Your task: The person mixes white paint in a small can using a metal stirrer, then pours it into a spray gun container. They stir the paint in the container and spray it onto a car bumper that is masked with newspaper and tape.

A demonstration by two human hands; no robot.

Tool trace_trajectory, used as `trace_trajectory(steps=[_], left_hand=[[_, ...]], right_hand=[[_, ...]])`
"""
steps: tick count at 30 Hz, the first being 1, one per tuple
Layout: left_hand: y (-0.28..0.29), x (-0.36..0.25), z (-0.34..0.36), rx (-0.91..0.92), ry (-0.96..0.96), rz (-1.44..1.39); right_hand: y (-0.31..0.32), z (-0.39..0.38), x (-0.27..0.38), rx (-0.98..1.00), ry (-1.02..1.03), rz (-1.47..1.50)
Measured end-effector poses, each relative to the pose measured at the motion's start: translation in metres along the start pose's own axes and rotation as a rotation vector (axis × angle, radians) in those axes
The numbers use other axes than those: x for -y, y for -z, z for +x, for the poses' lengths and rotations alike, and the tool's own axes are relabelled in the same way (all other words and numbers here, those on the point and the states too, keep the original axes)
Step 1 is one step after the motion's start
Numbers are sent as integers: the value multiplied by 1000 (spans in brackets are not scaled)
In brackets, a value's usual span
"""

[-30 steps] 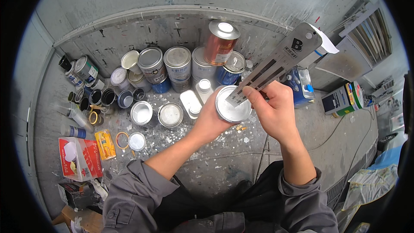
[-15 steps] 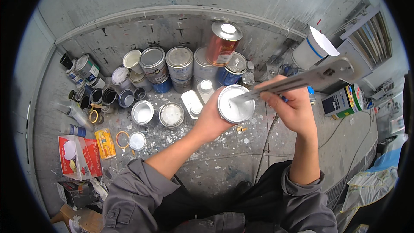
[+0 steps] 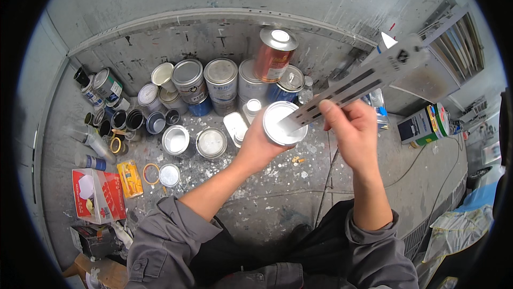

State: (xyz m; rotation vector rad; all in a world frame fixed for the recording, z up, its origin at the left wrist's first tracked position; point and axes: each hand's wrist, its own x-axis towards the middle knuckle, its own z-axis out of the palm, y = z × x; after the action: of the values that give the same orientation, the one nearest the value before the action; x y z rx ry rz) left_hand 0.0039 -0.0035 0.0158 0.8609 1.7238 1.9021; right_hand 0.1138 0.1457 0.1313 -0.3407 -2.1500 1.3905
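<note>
My left hand (image 3: pixel 255 149) is wrapped round a cup of white paint (image 3: pixel 285 143), held above the floor with its mouth facing up. In my right hand (image 3: pixel 354 135) is a long flat metal paint mixing stick (image 3: pixel 368 78), pinched between thumb and fingers. Slots run along the stick, and its broad face shows. Its lower end dips into the white paint; the upper end slants up to the right. Just beyond the cup, a white bottle (image 3: pixel 252 108) and a white rectangular container (image 3: pixel 235 127) stand on the floor.
Paint tins (image 3: pixel 222 75) line the wall, with a red tin (image 3: pixel 275 56) stacked on top. Dark cups (image 3: pixel 135 119) cluster at the left, above a red box (image 3: pixel 109 195) and a yellow packet (image 3: pixel 130 178). A green-and-black container (image 3: pixel 425 124) stands right, near a cable (image 3: pixel 409 168).
The cup and both hands have shifted slightly left. The mixing stick has turned, bringing its slotted broad face into view, and its upper end has risen.
</note>
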Motion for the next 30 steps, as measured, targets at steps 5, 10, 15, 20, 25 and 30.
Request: trace_trajectory(steps=[5, 10, 15, 20, 25, 30], left_hand=[[0, 1, -3, -1, -46, 53], [-2, -5, -2, -5, -22, 16], [-2, 1, -2, -6, 6, -11], [0, -3, -3, 16, -13, 31], [-1, -6, -1, -2, -58, 54], [0, 3, 2, -29, -3, 64]], right_hand=[[4, 8, 1, -27, 118, -127], [-7, -1, -2, -13, 59, -188], [-10, -5, 5, 8, 26, -100], [14, 4, 20, -39, 105, -48], [-1, 5, -4, -94, 52, -136], [-19, -7, -19, -114, 39, -94]])
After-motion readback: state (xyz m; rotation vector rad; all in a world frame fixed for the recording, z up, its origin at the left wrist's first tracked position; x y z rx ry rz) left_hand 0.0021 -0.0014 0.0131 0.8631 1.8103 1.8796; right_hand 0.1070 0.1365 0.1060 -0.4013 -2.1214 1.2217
